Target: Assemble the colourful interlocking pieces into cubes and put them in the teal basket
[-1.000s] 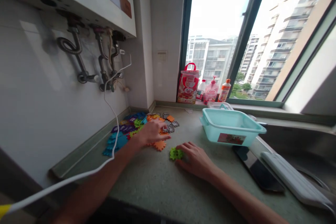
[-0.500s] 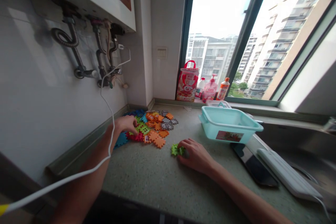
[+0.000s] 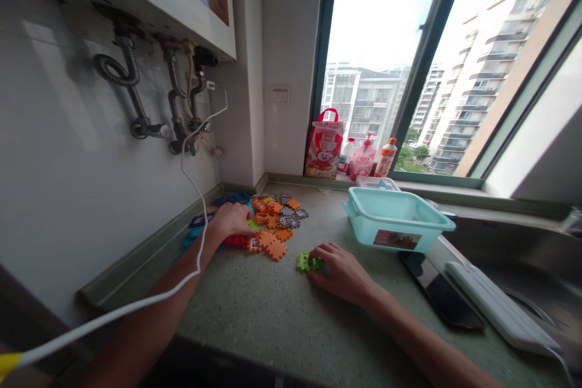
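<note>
My right hand (image 3: 339, 267) rests on the counter with its thumb and fingers closed around a light green interlocking puzzle tile (image 3: 304, 261). Part of that tile is hidden under the fingers. Over on the left, my left hand (image 3: 231, 219) is down on a heap of similar tiles, its fingertips mostly hidden behind the hand. A bit of a green tile (image 3: 253, 227) shows beside its fingers. Around it lie orange tiles (image 3: 275, 249), grey tiles (image 3: 287, 218), red tiles (image 3: 236, 241) and blue tiles (image 3: 193, 236).
A turquoise plastic tub (image 3: 386, 236) stands right of centre. A black phone (image 3: 441, 291) and a white power strip (image 3: 500, 309) lie between it and the sink (image 3: 545, 254). A white cable (image 3: 150, 298) crosses in front of my left arm. Bottles (image 3: 364, 160) line the windowsill.
My left hand has moved right across the heap, now covering green tiles that showed before and uncovering blue and purple ones. My right hand has kept its place with the green tile.
</note>
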{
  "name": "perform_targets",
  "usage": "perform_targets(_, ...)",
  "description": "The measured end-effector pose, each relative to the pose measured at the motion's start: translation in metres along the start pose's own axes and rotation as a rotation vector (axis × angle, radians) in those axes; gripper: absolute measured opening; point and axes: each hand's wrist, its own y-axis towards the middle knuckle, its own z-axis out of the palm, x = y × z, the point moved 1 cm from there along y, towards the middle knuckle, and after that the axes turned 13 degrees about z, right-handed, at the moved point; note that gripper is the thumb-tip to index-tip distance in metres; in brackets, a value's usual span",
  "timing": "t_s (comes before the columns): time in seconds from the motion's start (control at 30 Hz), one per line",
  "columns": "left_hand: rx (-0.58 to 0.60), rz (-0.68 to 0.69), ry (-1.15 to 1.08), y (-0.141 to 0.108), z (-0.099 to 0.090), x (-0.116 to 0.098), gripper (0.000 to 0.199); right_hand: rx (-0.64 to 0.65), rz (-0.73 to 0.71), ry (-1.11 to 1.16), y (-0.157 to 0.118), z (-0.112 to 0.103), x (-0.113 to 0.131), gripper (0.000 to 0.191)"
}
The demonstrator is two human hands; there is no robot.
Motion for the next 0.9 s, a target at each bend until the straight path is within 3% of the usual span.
perform_targets(0.1,0.010,0.005,0.028,0.0019,0.0019,-0.0037,0.053,0.004,-0.001,-0.001,-0.0005,-0.0017,0.0003,0.027)
perform_targets(0.27,0.008,0.000,0.092,0.0022,0.0001,-0.0098,0.037,0.021,0.004,-0.003,-0.0015,-0.0054,0.0007,0.026)
perform_targets(0.63,-0.056,-0.108,0.058,0.0000,-0.0059,-0.0010,0.050,0.010,-0.007,-0.009,-0.0020,-0.0036,-0.0040,0.026)
perform_targets(0.9,-0.034,-0.104,0.058,-0.0005,-0.0034,-0.0099,0.037,0.012,-0.016,-0.009,-0.0034,-0.0045,-0.0040,0.026)
